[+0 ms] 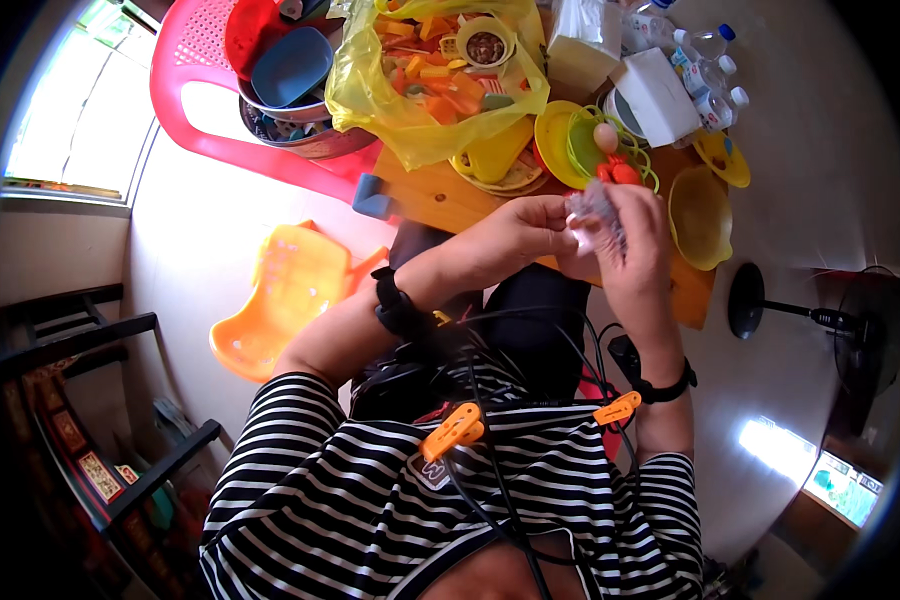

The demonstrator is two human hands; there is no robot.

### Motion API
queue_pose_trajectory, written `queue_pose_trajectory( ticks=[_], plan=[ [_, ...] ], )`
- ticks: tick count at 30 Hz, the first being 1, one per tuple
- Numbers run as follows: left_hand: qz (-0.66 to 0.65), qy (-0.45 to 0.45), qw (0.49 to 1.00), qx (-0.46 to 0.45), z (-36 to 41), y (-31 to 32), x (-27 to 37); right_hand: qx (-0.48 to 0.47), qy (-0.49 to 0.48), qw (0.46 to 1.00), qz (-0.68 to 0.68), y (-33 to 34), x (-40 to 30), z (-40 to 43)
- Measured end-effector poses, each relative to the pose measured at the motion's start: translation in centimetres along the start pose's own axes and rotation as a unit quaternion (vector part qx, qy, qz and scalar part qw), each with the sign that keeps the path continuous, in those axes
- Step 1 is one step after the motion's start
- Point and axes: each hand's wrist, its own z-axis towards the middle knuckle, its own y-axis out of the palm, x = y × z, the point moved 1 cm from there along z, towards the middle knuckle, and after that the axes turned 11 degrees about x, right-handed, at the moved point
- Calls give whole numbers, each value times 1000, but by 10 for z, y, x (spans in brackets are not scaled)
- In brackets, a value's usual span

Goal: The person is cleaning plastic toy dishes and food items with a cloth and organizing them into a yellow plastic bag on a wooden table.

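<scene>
Above the near edge of the wooden table, my two hands meet around a small greyish and pinkish-white item, blurred and partly covered by fingers. My left hand pinches its left side with thumb and fingers. The right side is held by my right hand. Just beyond them lie a yellow plate, green rings, a red toy piece and a pinkish egg-shaped piece. An open yellow plastic bag holds many orange and yellow plastic pieces and a cup of brown bits.
A yellow-green bowl sits at the table's right edge. White boxes and several plastic bottles stand at the back right. Metal pots with a blue bowl rest on a pink chair. Cables hang across my lap.
</scene>
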Motion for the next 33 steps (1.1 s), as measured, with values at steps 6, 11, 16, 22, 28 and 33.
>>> queue_pose_trajectory(
  ticks=[6,11,16,22,28,33],
  plan=[
    [-73,-76,994,-20,1,4,4,68,178,977,100,0,9,-7],
    [-55,-70,996,-12,1,2,5,-29,-34,999,12,-12,-13,3],
    [-119,-98,988,-27,2,-7,-9,-4,-30,999,-34,-13,2,4],
    [-193,-109,975,-26,4,-10,6,65,36,994,-80,-23,12,4],
    [-341,-47,938,-33,11,-32,-8,131,101,986,3,-31,15,0],
    [-441,-48,896,-3,12,-31,-8,86,56,993,-53,-21,9,-11]
  ],
)
